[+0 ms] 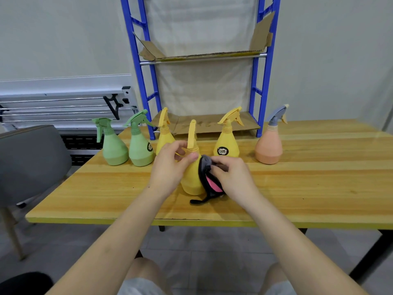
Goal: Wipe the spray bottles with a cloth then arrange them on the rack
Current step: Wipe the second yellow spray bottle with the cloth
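Spray bottles stand in a loose row on the wooden table (pixel 297 188), and one yellow bottle (pixel 191 179) has been brought forward to the near middle, where both hands work on it. The left hand (pixel 170 165) curls round its neck just under the trigger head, steadying it upright, while the right hand (pixel 231 175) grips a dark cloth (pixel 207 182) with a pink patch and presses it against the bottle's right flank; a tail of cloth trails onto the table. To wipe well, I would judge, the left hand should turn the bottle by the neck so the cloth meets every side, then run up over the shoulder and nozzle. Behind wait two green bottles (pixel 114 147), two more yellow ones (pixel 226 143) and a peach bottle (pixel 269 145) with a grey head. The blue rack (pixel 260 81) stands at the far edge, its shelves lined with cardboard (pixel 208 124). Those back bottles sit between the hands and the lower shelf, so placing calls for lifting over them. A grey chair (pixel 29 162) stands at the left.
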Tool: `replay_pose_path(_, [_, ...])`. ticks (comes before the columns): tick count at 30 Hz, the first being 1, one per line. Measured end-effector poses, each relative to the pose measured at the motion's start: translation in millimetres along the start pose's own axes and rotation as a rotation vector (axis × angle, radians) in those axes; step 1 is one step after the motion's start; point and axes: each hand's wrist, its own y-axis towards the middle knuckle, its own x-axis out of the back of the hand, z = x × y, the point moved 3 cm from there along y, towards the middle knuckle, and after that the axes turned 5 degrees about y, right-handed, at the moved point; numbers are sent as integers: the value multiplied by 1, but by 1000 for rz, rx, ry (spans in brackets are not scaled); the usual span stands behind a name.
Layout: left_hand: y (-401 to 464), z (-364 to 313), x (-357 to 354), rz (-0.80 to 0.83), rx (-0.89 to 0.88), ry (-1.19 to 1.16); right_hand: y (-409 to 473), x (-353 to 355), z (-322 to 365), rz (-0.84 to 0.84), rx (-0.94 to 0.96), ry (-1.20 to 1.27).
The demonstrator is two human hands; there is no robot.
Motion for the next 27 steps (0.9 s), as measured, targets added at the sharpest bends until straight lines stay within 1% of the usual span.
replay_pose_path(4, [2,-2,-2,62,-57,69,8,-3,20,-56,62,108])
replay_pose_path(6, [1,-3,-2,73,-60,88,10,-5,21,-46,77,101])
replay_pose_path(10, [3,3,-2,102,-11,86,-3,-7,-5,-4,19,-65])
replay_pose_path(12, [4,8,-2,125,2,49,-10,-5,-21,5,-17,-166])
replay_pose_path(14, [3,10,-2,132,7,-5,-11,-3,-25,8,-37,-198])
replay_pose_path(16, [2,9,-2,132,3,-20,-8,-3,-16,3,-24,-151])
replay_pose_path(19, [4,8,-4,141,-9,-1,-2,-8,9,-39,37,7])
replay_pose_path(21, [3,8,-5,140,-15,0,1,-13,15,-57,30,77])
replay_pose_path(24, [1,6,-6,140,-21,5,-6,-17,3,-48,24,48])
replay_pose_path(27, [-2,4,-8,138,5,-31,-13,-7,-11,-45,-27,-74])
